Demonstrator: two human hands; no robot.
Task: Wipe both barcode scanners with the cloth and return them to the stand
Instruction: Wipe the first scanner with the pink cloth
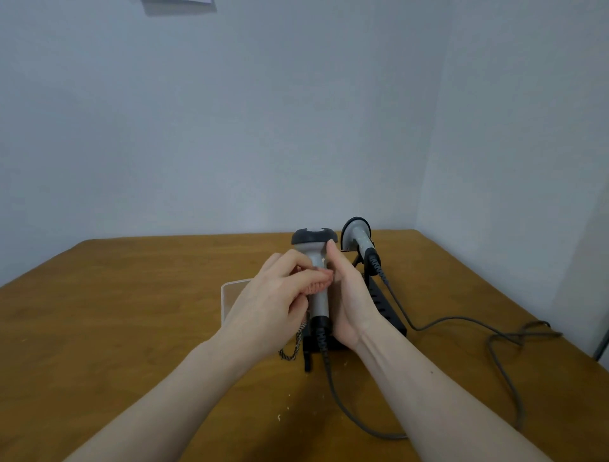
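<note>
Gripped upright in the right hand (346, 296), the near scanner (318, 283) stands handle-down over the stand (385, 306); the left hand (273, 303) pinches the pink cloth (318, 283) against its handle. Scanner 2 (359, 240) rests docked just behind.

No text, label or number can be read anywhere. The white paper sheet (178, 2) at the upper left edge of the frame shows no legible writing. The two grey-and-black handheld scanners (315, 263) carry no readable marking.
</note>
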